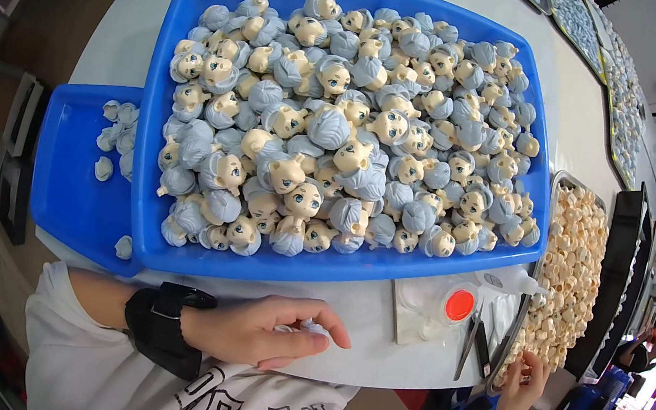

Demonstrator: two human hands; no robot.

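My left hand (262, 333) is over the table's near edge, its fingers curled round a small pale blue-grey doll hair piece (313, 327) that they mostly hide. My right hand (523, 389) reaches to the near end of a tray (501, 362) of cream-coloured doll face parts (568, 275). Its fingers are bent together among the parts; what they pinch, if anything, cannot be made out. Beyond my left hand, a large blue tub (326, 271) is heaped with doll heads (303, 200) that have cream faces and grey-blue hair.
Left of the tub, a smaller blue tray (76, 189) has several grey-blue hair pieces. Between tub and right tray are a nozzle bottle (510, 280), a red round cap (459, 305), tweezers (467, 349) and a black-handled tool (482, 349). More filled trays (619, 104) line the far right.
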